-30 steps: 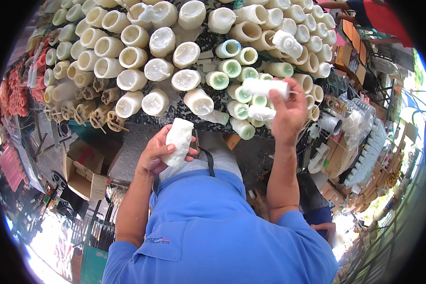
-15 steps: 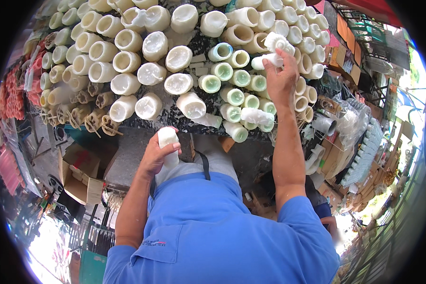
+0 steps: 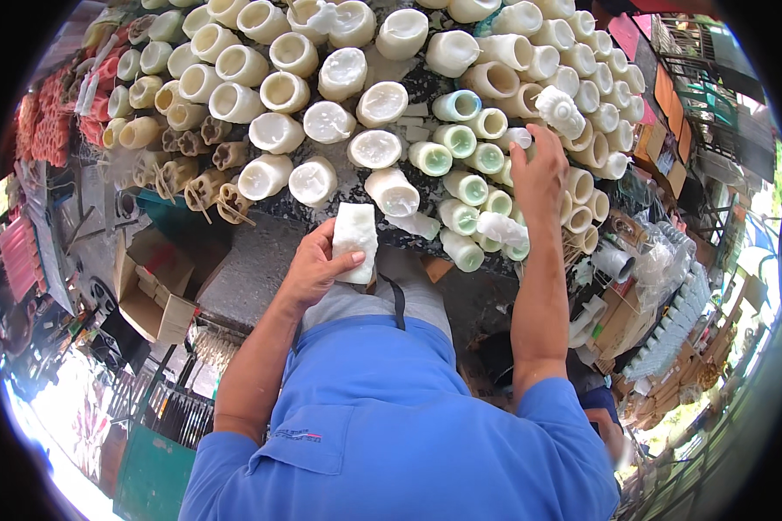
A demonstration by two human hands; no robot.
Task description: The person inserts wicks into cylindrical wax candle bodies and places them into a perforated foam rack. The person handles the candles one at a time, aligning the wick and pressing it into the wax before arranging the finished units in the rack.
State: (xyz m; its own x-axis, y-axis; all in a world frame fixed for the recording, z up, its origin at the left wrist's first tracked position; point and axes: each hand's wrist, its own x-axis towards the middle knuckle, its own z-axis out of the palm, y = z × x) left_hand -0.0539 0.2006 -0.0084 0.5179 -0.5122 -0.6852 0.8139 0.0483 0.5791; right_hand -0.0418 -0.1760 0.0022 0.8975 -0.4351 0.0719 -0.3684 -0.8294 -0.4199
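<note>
The left grip (image 3: 314, 265) was closed around one rough white block (image 3: 354, 236), thumb (image 3: 349, 261) across its face, probably to keep it from slipping. The right grip (image 3: 540, 169) curled at one whitish cylinder (image 3: 516, 138); whether it had hold could not be told. Just beyond lay one knobbed white piece (image 3: 560, 111); nearer, one lumpy white roll (image 3: 501, 229). Leftward, pale cups (image 3: 382, 104) stood crowded, perhaps propping one another, overlapping too much to count.

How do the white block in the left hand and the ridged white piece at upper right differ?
The white block is held in the left hand; the ridged piece lies on pale cups. The white block looks flat-ended; the ridged piece has rounded lobes. Both are whitish.
</note>
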